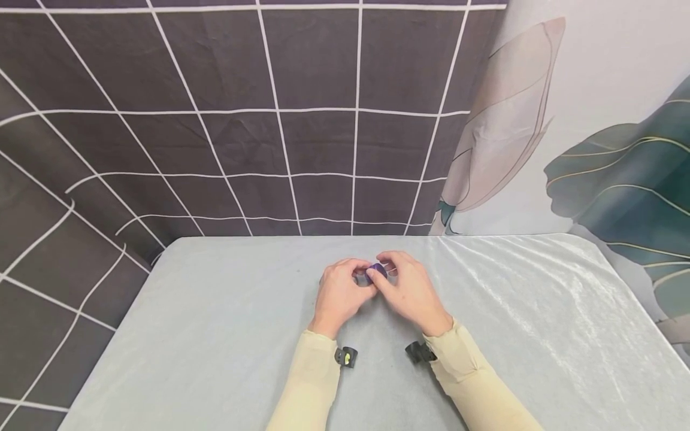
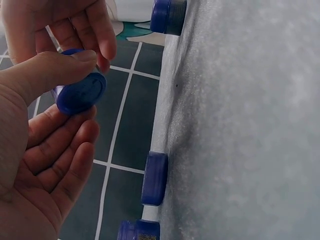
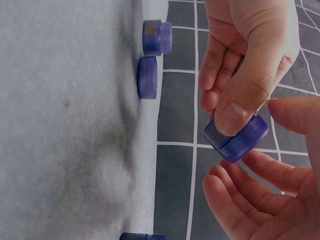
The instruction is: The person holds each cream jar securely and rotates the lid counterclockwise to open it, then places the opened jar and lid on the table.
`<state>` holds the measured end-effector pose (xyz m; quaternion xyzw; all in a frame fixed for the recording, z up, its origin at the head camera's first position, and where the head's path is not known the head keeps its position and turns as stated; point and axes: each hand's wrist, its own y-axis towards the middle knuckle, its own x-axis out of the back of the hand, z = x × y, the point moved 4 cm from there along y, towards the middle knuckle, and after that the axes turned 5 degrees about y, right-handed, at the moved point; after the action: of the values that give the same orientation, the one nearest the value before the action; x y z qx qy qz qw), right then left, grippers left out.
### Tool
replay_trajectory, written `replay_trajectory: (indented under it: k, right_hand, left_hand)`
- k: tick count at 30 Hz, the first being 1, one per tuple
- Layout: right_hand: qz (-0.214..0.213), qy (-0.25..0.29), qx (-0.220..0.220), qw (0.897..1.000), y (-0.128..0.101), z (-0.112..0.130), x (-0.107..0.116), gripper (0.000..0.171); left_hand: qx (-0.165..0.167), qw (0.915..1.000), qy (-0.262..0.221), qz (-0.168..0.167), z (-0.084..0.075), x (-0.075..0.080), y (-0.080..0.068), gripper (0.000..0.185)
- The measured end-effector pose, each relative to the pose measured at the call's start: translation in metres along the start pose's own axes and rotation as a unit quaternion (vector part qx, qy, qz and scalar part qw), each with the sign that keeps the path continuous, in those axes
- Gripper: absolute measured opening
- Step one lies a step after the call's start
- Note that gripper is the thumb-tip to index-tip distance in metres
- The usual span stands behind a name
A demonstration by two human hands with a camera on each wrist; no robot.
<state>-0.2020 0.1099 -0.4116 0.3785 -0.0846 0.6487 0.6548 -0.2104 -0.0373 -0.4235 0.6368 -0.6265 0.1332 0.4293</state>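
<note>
A small purple screw-top container [image 1: 377, 272] is held between my two hands. My left hand [image 1: 341, 293] pinches it; in the right wrist view the left thumb [image 3: 232, 117] lies flat across its front and the left fingers curl behind. From the other side my right hand [image 1: 412, 293] grips it, thumb on its upper edge and fingertips against its far lower side. A seam runs round the container [image 3: 237, 140] in that view. Its round end [image 2: 82, 94] faces the left wrist camera.
Purple pieces stand on the grey cloth-covered table [image 1: 215, 335]: a threaded jar [image 3: 155, 37], a disc-shaped cap [image 3: 147, 77] beside it, and another container [image 2: 168, 16] to the right. The head view does not show them. A dark gridded curtain [image 1: 318, 143] hangs behind the table.
</note>
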Motion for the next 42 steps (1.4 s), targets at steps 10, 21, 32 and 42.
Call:
replay_trajectory:
  k: [10,21,32,42]
  right_hand:
    - [-0.003,0.002,-0.025,1.000,0.0002,-0.0002,0.0018,0.037]
    - [-0.004,0.001,-0.024,1.000,0.0001,-0.0012,0.0005,0.036]
    - [-0.005,-0.009,-0.013,1.000,0.0005,0.0001,0.0013,0.033]
    - [0.003,-0.006,-0.013,1.000,0.0001,0.0002,0.0009,0.031]
  left_hand:
    - [0.000,1.0000,-0.008,-0.004,-0.0015,0.0015,-0.0002,0.030]
    - [0.006,0.9999,-0.008,-0.001,-0.0009,0.0014,-0.0010,0.030]
    - [0.013,0.9999,-0.011,0.000,-0.0013,0.0009,-0.0003,0.030]
    - [0.015,0.9998,-0.012,0.002,-0.0019,0.0017,-0.0009,0.031]
